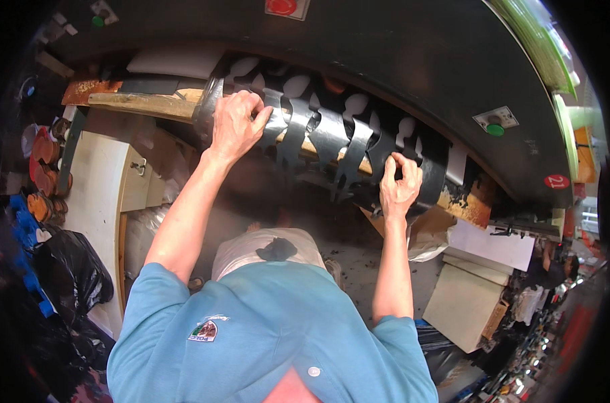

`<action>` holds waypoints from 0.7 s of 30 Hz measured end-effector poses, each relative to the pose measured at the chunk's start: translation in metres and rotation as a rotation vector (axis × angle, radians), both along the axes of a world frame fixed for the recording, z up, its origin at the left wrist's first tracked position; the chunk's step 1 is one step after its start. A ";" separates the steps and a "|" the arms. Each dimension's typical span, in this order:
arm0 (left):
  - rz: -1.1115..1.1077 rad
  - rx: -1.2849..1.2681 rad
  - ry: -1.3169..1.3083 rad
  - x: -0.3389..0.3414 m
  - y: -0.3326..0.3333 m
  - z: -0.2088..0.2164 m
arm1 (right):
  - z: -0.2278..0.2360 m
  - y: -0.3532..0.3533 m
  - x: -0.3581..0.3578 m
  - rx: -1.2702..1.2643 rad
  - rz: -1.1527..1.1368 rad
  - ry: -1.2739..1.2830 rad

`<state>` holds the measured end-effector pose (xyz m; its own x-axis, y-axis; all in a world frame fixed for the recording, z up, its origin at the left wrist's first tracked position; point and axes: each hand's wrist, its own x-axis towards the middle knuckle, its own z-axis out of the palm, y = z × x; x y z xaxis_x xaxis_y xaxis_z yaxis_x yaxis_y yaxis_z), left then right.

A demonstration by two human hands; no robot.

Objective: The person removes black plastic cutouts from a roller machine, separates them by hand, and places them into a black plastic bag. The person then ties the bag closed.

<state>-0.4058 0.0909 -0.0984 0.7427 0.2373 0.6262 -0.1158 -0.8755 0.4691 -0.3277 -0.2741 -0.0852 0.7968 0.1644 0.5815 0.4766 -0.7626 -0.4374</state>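
Observation:
A glossy black sheet (328, 141) with rounded cut-out shapes curves over the front edge of a dark machine. Narrow strips between the cut-outs hang down in front. Near its left side, my left hand (236, 122) has thumb and fingers closed on the sheet's edge. Farther right and a little lower, my right hand (400, 185) pinches the sheet with fingers bent. Pale spoon-like shapes (356, 104) show in the openings along the far side of the sheet.
Above the sheet spans the machine's dark panel (385, 54), with a red button (281, 7) and a green button (495, 129). A wooden bar (144, 104) lies at left. White cabinets (103, 174) stand below left, a cream box (462, 305) at lower right, black bags (73, 269) far left.

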 end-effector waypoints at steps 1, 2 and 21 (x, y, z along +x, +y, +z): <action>0.008 -0.015 -0.010 -0.016 0.012 -0.004 | 0.002 0.013 -0.016 0.033 0.019 0.074; 0.021 -0.040 -0.024 -0.030 0.022 -0.007 | 0.006 0.025 -0.030 0.071 0.042 0.134; -0.197 -0.150 0.085 -0.156 0.072 -0.031 | -0.012 0.255 -0.168 -0.359 0.136 0.331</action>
